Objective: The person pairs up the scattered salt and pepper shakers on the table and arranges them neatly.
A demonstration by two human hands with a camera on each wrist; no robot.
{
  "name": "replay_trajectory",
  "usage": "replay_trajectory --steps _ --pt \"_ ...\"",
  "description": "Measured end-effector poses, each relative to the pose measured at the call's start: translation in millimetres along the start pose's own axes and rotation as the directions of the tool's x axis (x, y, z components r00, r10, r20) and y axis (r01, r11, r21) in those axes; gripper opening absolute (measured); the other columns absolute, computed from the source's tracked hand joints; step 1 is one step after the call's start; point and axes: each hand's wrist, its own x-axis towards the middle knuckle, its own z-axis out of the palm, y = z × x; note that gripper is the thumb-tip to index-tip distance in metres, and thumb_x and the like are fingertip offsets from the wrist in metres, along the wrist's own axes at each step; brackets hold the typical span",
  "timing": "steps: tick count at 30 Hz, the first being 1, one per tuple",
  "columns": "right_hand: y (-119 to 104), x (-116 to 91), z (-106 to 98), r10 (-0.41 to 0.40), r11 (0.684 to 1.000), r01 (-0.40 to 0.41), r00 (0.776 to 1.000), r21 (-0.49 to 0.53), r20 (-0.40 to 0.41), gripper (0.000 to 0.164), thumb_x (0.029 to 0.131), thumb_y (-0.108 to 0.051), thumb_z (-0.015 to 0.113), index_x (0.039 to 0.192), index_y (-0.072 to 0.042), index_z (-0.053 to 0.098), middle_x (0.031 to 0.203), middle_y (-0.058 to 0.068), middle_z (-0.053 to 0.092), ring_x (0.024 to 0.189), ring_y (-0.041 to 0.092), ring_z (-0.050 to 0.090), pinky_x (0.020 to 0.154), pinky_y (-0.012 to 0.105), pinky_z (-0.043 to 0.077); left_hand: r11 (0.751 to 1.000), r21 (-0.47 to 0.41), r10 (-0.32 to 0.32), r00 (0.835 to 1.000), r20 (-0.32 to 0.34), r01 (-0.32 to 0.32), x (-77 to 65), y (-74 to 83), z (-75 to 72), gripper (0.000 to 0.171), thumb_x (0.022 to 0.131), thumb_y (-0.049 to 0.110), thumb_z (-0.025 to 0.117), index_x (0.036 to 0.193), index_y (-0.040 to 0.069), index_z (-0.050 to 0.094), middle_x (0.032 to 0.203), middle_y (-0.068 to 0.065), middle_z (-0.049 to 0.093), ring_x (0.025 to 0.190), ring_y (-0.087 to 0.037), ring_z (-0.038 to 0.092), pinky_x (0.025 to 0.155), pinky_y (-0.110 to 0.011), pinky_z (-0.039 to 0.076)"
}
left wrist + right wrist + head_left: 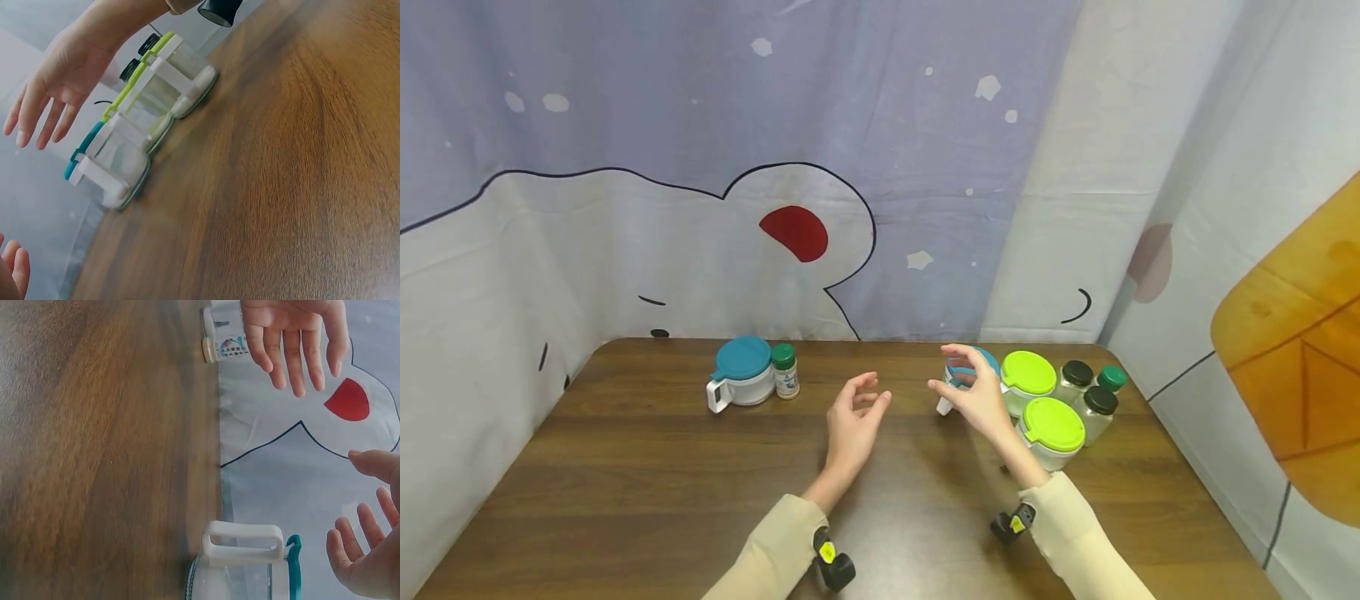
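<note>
My left hand (852, 427) is held over the middle of the table with relaxed, slightly bent fingers and nothing in them. My right hand (979, 402) hovers by the teal-lidded jar (987, 358) on the right, hiding part of it in the head view. In the right wrist view, that jar's white handle (244, 540) is apart from the right fingers (350, 547). Beside it stand two lime-lidded jars (1028, 372) (1054, 423), clear with white contents in the left wrist view. Another teal-lidded jar (743, 371) stands at the left, touching or nearly touching a green-capped shaker (786, 371).
Behind the lime-lidded jars are two black-capped jars (1077, 375) (1100, 403) and a green-capped one (1112, 378), near the right edge of the wooden table (647, 492). A printed curtain (925, 208) hangs along the back and sides.
</note>
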Motion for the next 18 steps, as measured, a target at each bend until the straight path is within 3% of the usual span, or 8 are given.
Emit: replay_trajectory --steps 5,12,18 --pt "-2 -1 -6 -0.016 1.0 0.016 1.0 -0.002 -0.026 0.053 0.077 -0.004 0.078 0.124 0.001 0.054 0.127 0.023 0.056 0.115 0.041 0.054 0.096 0.056 0.047 1.0 -0.005 -0.007 1.0 0.016 0.007 -0.7 1.8 5.0 0.034 0.085 0.016 0.071 0.118 0.009 0.063 0.115 -0.009 0.067 0.096 -0.023 0.066 0.079 -0.032 0.057" --pt "-30 -8 -16 -0.021 1.0 0.02 0.999 -0.004 -0.037 0.051 0.078 0.005 0.074 0.123 0.011 0.051 0.125 0.03 0.054 0.113 0.046 0.052 0.095 0.059 0.046 1.0 -0.025 -0.004 0.999 0.04 0.005 -1.9 4.4 11.2 0.036 0.085 0.016 0.071 0.119 0.007 0.063 0.116 -0.01 0.067 0.099 -0.027 0.066 0.08 -0.03 0.057" --pt "-7 -5 -21 -0.005 0.999 0.002 0.998 -0.042 -0.068 0.052 0.078 -0.001 0.076 0.124 0.003 0.053 0.126 0.024 0.056 0.113 0.038 0.056 0.095 0.052 0.049 1.0 -0.025 0.004 0.999 0.046 -0.003 -3.1 5.3 17.2 0.035 0.085 0.015 0.071 0.118 0.009 0.063 0.116 -0.008 0.067 0.098 -0.027 0.066 0.079 -0.029 0.057"
